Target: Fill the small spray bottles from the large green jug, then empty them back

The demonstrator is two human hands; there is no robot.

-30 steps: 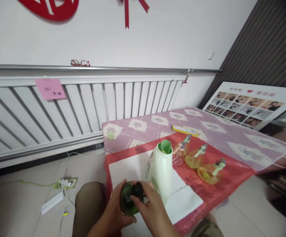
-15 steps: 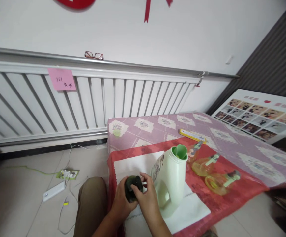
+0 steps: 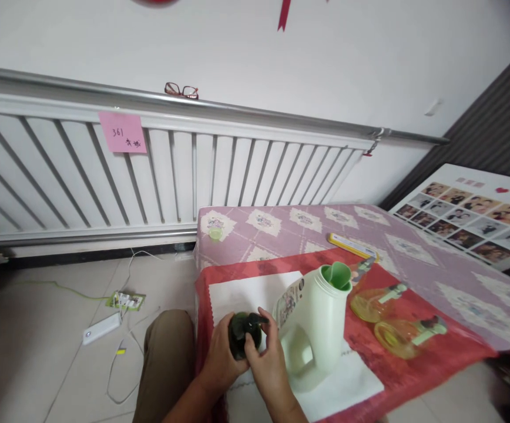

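Observation:
Both my hands are closed on a small dark green bottle (image 3: 242, 333) with a black pump top, held over the front left of the low table. My left hand (image 3: 220, 359) wraps the bottle's body from the left. My right hand (image 3: 267, 363) pinches the black top with fingers and thumb. Just to the right stands a large pale green jug (image 3: 316, 335) with a handle and an open mouth, on a white cloth (image 3: 255, 291).
Clear spray bottles with yellow liquid (image 3: 369, 302) (image 3: 407, 336) lie on the red cloth (image 3: 431, 352). A yellow flat box (image 3: 352, 245) and a small green cap (image 3: 215, 233) rest on the pink tablecloth. Radiator (image 3: 105, 176) behind, glasses (image 3: 181, 90) on its pipe, power strip (image 3: 102, 328) on floor.
The view has swung left and up, so the table sits further right in the frame. My hands keep hold of the dark green bottle and have lifted it slightly, fingers shifting on its top.

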